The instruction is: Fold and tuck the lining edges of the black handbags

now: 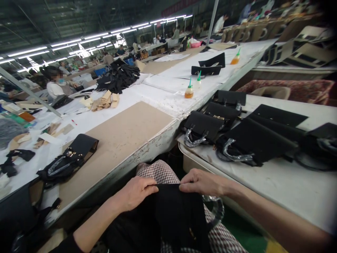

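Note:
A black handbag (175,214) lies across my lap, over a checked cloth (158,169). My left hand (137,192) pinches its upper edge at the left. My right hand (198,182) grips the same edge further right, thumb on the near side. Between the two hands the edge runs roughly straight. A handle wrapped in clear plastic (218,211) sticks out from the bag's right side, below my right wrist. The lower part of the bag is dark and hard to make out.
Several black handbags (259,137) lie on the white table at right. Another black bag (76,154) rests on brown board (131,130) at left. Glue bottles with green tips (189,90) stand near the long table's edge. A co-worker in a mask (56,84) sits across it.

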Action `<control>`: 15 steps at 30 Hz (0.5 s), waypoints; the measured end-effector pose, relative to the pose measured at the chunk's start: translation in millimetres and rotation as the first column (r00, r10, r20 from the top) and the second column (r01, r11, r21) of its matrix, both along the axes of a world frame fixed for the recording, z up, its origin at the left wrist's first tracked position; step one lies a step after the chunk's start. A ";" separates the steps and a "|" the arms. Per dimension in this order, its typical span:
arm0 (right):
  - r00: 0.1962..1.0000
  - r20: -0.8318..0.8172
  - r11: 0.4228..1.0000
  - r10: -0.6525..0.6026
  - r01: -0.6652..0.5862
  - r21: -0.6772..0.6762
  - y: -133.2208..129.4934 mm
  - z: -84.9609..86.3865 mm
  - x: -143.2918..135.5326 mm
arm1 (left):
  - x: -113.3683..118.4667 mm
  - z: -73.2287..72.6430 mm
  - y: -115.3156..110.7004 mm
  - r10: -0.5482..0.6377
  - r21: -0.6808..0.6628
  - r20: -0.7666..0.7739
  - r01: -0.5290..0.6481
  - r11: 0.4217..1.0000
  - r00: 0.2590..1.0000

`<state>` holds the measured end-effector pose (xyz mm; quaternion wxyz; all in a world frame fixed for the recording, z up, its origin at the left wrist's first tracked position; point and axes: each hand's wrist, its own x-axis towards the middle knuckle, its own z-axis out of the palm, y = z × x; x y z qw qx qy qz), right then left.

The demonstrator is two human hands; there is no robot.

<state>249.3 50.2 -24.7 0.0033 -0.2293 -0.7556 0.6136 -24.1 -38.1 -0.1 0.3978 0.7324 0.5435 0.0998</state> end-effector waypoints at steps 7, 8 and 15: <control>0.952 -0.032 0.922 0.303 -0.285 0.263 9.8 23.2 -59.7 | 26.4 14.6 4.7 0.149 0.073 -0.054 -0.145 0.987 0.987; 0.939 -0.069 0.924 0.336 -0.315 0.216 9.9 20.0 -68.1 | 26.8 20.3 5.2 0.169 0.072 -0.052 -0.165 0.984 0.984; 0.990 -0.139 0.964 0.026 -0.061 -0.258 28.5 21.1 -44.2 | -35.6 52.6 -8.6 0.510 0.141 0.419 -0.609 0.781 0.751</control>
